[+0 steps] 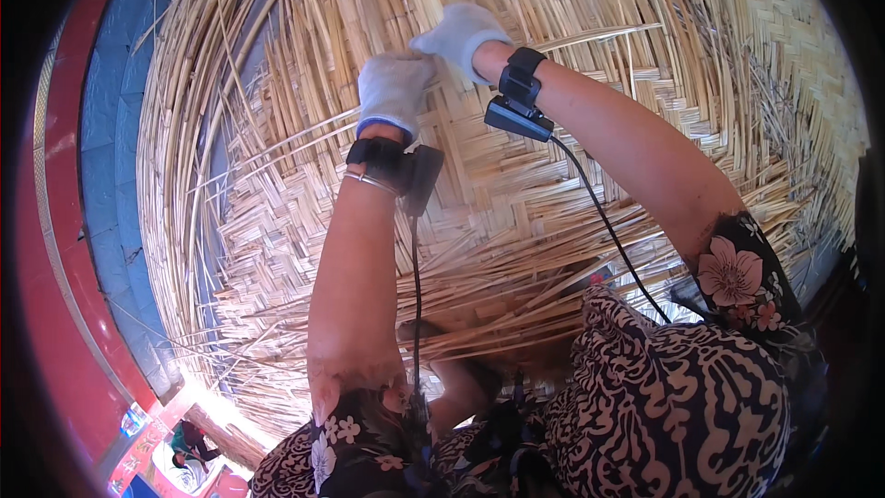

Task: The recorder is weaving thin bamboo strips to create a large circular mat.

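A large mat of pale, split reed strips in a zigzag weave spreads under my arms. Both hands wear white knit gloves and meet over its far part, where long strips lie loose. My left hand is closed, and a long reed strip runs out from it toward the left. Just to its right and farther off, my right hand is bent inward with closed fingers among the reed strips. Its fingertips are partly hidden and slightly blurred. Another length of strip sticks out to the right beyond that wrist.
Loose strip ends fan out along the mat's left side, beside blue floor tiles and a red border. More unwoven strips lie across near my legs. Cables hang from both wrist bands. A person shows at lower left.
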The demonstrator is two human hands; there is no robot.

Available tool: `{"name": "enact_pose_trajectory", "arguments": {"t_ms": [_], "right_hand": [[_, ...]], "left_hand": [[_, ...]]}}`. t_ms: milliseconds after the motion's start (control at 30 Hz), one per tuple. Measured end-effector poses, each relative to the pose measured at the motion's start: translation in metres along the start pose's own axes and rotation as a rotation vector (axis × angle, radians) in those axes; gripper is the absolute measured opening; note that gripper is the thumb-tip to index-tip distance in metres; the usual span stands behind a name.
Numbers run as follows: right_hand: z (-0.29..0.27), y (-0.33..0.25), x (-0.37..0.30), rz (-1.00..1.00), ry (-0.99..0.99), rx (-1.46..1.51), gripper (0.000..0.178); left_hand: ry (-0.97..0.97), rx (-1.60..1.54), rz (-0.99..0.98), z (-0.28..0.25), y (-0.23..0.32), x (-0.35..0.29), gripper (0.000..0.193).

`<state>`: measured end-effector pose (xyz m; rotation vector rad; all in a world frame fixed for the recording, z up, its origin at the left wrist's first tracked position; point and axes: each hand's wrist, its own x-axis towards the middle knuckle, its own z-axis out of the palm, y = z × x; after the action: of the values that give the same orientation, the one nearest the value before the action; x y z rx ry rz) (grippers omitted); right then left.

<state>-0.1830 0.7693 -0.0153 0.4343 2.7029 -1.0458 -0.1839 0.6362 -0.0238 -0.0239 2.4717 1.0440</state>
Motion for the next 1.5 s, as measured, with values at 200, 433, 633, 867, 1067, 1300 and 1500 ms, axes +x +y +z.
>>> {"name": "enact_pose_trajectory", "arguments": {"t_ms": [200,433,633,867,1067,1300,1500], "right_hand": [[0.001,-0.005,-0.003,0.081,0.063,-0.068,0.039],[0.005,-0.009,-0.004,0.137,0.056,-0.033,0.035],[0.008,-0.013,0.001,0.08,0.023,0.003,0.035],[0.012,0.014,0.021,0.073,-0.087,0.009,0.046],[0.014,0.015,0.022,0.04,-0.091,0.169,0.055],[0.009,-0.003,0.007,0.087,-0.019,0.031,0.043],[0.004,0.0,0.0,0.14,0.013,-0.009,0.036]], "left_hand": [[0.03,0.608,0.309,0.001,-0.002,0.007,0.019],[0.012,0.515,-0.037,0.001,0.019,-0.001,0.012],[-0.127,0.692,0.275,-0.014,-0.003,0.005,0.014],[-0.154,1.054,0.796,-0.024,0.004,0.0,0.026],[-0.16,0.9,0.702,-0.023,-0.002,0.006,0.029],[-0.004,0.296,-0.127,-0.004,0.019,0.002,0.023],[0.024,0.481,0.088,-0.003,0.032,-0.011,0.028]]}}
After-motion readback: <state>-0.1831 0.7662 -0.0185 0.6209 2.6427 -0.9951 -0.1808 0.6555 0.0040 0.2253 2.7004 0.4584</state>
